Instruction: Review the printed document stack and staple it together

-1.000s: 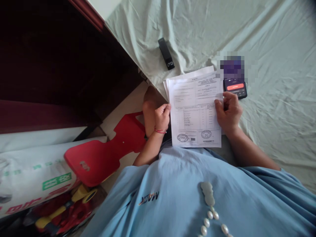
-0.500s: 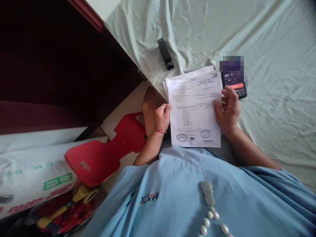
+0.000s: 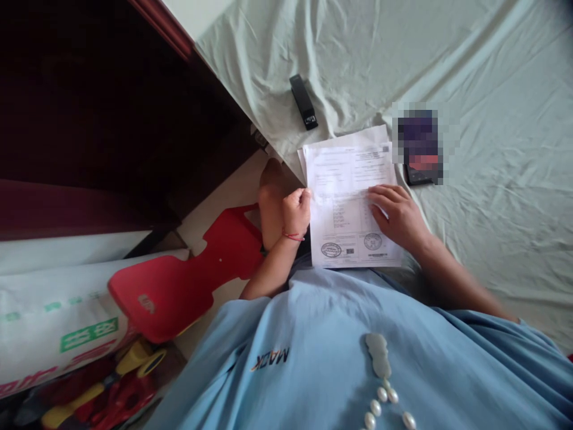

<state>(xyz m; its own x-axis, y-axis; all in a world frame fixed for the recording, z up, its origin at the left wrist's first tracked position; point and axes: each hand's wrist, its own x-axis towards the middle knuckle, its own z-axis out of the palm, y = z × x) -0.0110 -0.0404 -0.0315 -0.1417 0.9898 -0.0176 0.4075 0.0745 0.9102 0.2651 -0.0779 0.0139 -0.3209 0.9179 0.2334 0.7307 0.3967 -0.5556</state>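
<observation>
Printed papers held flat at the near edge of a bed by two hands.

A printed sheet [image 3: 347,209], stamped near its bottom edge, is laid on top of other papers [image 3: 353,136] on the pale green bedsheet [image 3: 483,71], just in front of the blue shirt [image 3: 340,358]. Its left edge is pinched by the left hand [image 3: 295,210], curled, with a red string at the wrist. The right hand [image 3: 396,214] is laid palm-down on the sheet's right half, fingers spread and extended leftward. A phone [image 3: 419,149], partly blurred, is seen just beyond the right hand, apart from it. A black stapler [image 3: 303,101] lies farther up the bed. A red plastic seat [image 3: 179,280] is seen on the floor at left.
</observation>
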